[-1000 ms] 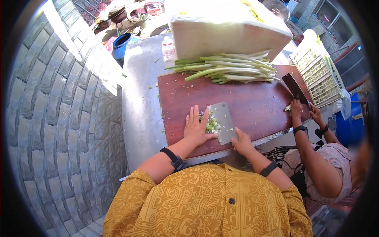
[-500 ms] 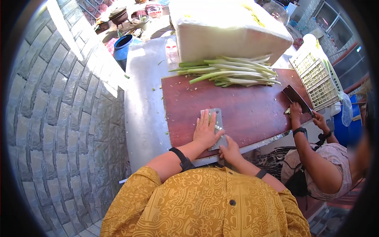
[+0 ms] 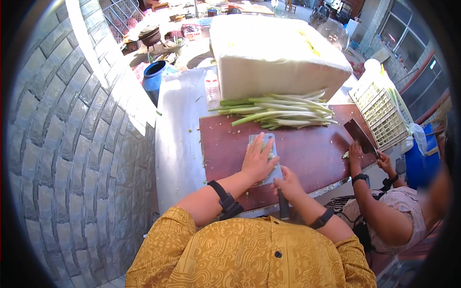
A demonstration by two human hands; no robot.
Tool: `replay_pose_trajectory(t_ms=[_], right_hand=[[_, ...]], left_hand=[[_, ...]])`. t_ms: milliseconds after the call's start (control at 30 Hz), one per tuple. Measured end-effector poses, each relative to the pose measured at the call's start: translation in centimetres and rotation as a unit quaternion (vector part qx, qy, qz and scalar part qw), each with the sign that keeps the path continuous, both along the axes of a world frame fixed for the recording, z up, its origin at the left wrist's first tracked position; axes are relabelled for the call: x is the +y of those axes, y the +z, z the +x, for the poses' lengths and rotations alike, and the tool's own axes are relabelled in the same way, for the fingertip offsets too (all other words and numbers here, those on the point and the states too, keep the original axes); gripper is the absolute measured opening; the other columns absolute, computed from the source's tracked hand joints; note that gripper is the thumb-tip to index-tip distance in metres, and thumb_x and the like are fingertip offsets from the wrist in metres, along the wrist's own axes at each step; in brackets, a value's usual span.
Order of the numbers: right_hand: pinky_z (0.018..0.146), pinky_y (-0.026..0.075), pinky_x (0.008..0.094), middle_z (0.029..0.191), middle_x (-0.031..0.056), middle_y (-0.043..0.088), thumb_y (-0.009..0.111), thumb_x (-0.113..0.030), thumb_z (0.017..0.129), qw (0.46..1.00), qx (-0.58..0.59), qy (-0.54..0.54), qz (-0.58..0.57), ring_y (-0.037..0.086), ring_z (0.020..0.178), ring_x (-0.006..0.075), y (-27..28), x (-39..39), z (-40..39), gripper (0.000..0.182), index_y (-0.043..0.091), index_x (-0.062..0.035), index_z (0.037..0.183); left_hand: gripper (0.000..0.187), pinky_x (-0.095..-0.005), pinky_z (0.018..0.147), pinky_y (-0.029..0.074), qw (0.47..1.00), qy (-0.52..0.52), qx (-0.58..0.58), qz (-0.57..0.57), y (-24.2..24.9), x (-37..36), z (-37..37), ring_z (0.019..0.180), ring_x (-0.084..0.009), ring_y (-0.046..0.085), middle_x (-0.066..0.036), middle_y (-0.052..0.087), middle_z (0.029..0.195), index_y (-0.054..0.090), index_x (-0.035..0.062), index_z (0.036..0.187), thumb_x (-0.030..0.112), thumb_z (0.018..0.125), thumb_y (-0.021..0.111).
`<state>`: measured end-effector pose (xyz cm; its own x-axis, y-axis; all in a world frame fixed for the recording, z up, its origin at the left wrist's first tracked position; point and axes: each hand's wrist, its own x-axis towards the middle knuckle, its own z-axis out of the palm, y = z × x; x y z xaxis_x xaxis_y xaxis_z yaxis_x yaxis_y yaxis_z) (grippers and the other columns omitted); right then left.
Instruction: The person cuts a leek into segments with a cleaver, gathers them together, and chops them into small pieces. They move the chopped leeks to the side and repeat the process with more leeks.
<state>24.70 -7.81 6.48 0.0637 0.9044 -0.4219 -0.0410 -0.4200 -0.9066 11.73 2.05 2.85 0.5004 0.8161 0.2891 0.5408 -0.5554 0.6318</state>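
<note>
cleaver (image 3: pixel 272 176): blade over red board (image 3: pixel 307 153), near edge; handle pts twd wearer
l hand (image 3: pixel 258 162): fingers spread wide, palm down on blade
chopped bits (image 3: pixel 271 155): green/white, by l fingertips on blade
r hand (image 3: pixel 289 185): fingers closed on cleaver where blade meets handle
scallion pile (image 3: pixel 283 113): across far edge of board, in front of big white block (image 3: pixel 278 79)
bottle (image 3: pixel 212 89): on metal table (image 3: pixel 177 139), l of block
co-worker's knife (image 3: pixel 360 134): dark blade, far r of board, near crate (image 3: pixel 382 115)
</note>
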Motion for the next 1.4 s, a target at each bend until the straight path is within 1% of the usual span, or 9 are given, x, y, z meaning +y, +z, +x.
replay_pose_trajectory(t_ms=[300, 467, 567, 633, 700, 833, 967, 1000, 1400], right_hand=[[0.044, 0.045, 0.0252, 0.070, 0.0088, 0.059, 0.050, 0.003, 0.083, 0.995, 0.006, -0.023, 0.099, 0.054, 0.047, 0.0141, 9.0, 8.9, 4.9, 0.029, 0.050, 0.0033, 0.112], [0.045, 0.046, 0.0255, 0.071, 0.0091, 0.059, 0.050, 0.000, 0.082, 0.974, 0.016, -0.066, 0.214, 0.053, 0.050, 0.0129, 18.3, 19.4, 8.1, 0.017, 0.053, 0.0023, 0.099], [0.050, 0.049, 0.0292, 0.074, 0.0112, 0.060, 0.049, 0.000, 0.083, 0.946, -0.072, -0.114, 0.294, 0.056, 0.054, 0.0164, 22.2, 27.4, 10.3, 0.016, 0.054, 0.0027, 0.098], [0.063, 0.053, 0.0366, 0.083, 0.0178, 0.065, 0.049, -0.004, 0.085, 0.830, -0.452, -0.142, 0.293, 0.065, 0.069, 0.0263, 22.8, 31.7, 11.6, 0.019, 0.054, 0.0036, 0.101], [0.078, 0.052, 0.0423, 0.096, 0.0233, 0.065, 0.051, -0.008, 0.086, 0.632, -0.746, -0.095, 0.187, 0.066, 0.091, 0.0350, 22.2, 33.0, 12.7, 0.024, 0.053, 0.0029, 0.106], [0.087, 0.049, 0.0453, 0.105, 0.0257, 0.063, 0.055, -0.011, 0.084, 0.684, -0.700, -0.128, 0.161, 0.061, 0.102, 0.0385, 20.2, 33.9, 16.0, 0.026, 0.052, 0.0003, 0.107], [0.053, 0.051, 0.0322, 0.077, 0.0159, 0.063, 0.055, -0.007, 0.081, 0.880, -0.396, -0.142, 0.219, 0.064, 0.061, 0.0205, 18.6, 31.3, 16.4, 0.024, 0.055, 0.0002, 0.104], [0.042, 0.042, 0.0245, 0.066, 0.0085, 0.057, 0.052, -0.003, 0.082, 0.907, -0.300, -0.147, 0.257, 0.053, 0.046, 0.0115, 18.1, 29.5, 15.3, 0.023, 0.056, 0.0016, 0.104], [0.043, 0.042, 0.0217, 0.067, 0.0063, 0.058, 0.052, -0.001, 0.086, 0.983, 0.056, -0.126, 0.117, 0.052, 0.045, 0.0122, 5.9, 6.8, 9.1, 0.024, 0.054, 0.0017, 0.110]], left_hand=[[0.062, -0.0527, 0.106, 0.026, 0.979, 0.012, -0.151, 0.135, 10.0, 10.5, 5.1, 0.131, -0.0430, 0.031, -0.028, 0.028, 0.143, 0.036, 0.0076, 0.139, 0.040, 0.090, 0.054], [0.052, -0.0433, 0.109, 0.025, 0.911, 0.056, -0.354, 0.202, 17.7, 15.4, 4.5, 0.131, -0.0394, 0.032, -0.026, 0.036, 0.139, 0.037, -0.0022, 0.136, 0.031, 0.096, 0.045], [0.048, -0.0422, 0.108, 0.028, 0.927, 0.080, -0.289, 0.226, 14.6, 16.0, 3.1, 0.131, -0.0373, 0.035, -0.023, 0.040, 0.137, 0.040, -0.0029, 0.134, 0.025, 0.095, 0.048], [0.050, -0.0458, 0.106, 0.031, 0.960, 0.079, -0.173, 0.206, 10.3, 14.4, 2.2, 0.129, -0.0386, 0.036, -0.022, 0.038, 0.138, 0.043, 0.0037, 0.133, 0.027, 0.091, 0.055], [0.052, -0.0518, 0.105, 0.030, 0.992, 0.044, -0.038, 0.111, 6.5, 10.1, 0.5, 0.130, -0.0382, 0.035, -0.020, 0.033, 0.142, 0.045, 0.0117, 0.133, 0.030, 0.086, 0.060], [0.054, -0.0592, 0.105, 0.027, 0.992, -0.008, 0.126, 0.023, -0.2, 4.1, -3.4, 0.134, -0.0364, 0.030, -0.016, 0.029, 0.146, 0.046, 0.0180, 0.133, 0.034, 0.084, 0.062], [0.054, -0.0577, 0.104, 0.030, 0.988, -0.009, 0.154, -0.010, -1.5, 2.6, -5.4, 0.132, -0.0378, 0.033, -0.017, 0.033, 0.144, 0.047, 0.0173, 0.132, 0.033, 0.083, 0.064], [0.054, -0.0575, 0.104, 0.030, 0.988, -0.009, 0.156, -0.014, -1.7, 2.5, -5.6, 0.132, -0.0375, 0.033, -0.017, 0.033, 0.143, 0.047, 0.0171, 0.132, 0.034, 0.083, 0.063], [0.047, -0.0421, 0.099, 0.040, 0.987, 0.053, 0.058, 0.140, 0.0, 13.7, 1.7, 0.116, -0.0319, 0.049, -0.012, 0.053, 0.127, 0.055, 0.0077, 0.120, 0.026, 0.079, 0.068]])
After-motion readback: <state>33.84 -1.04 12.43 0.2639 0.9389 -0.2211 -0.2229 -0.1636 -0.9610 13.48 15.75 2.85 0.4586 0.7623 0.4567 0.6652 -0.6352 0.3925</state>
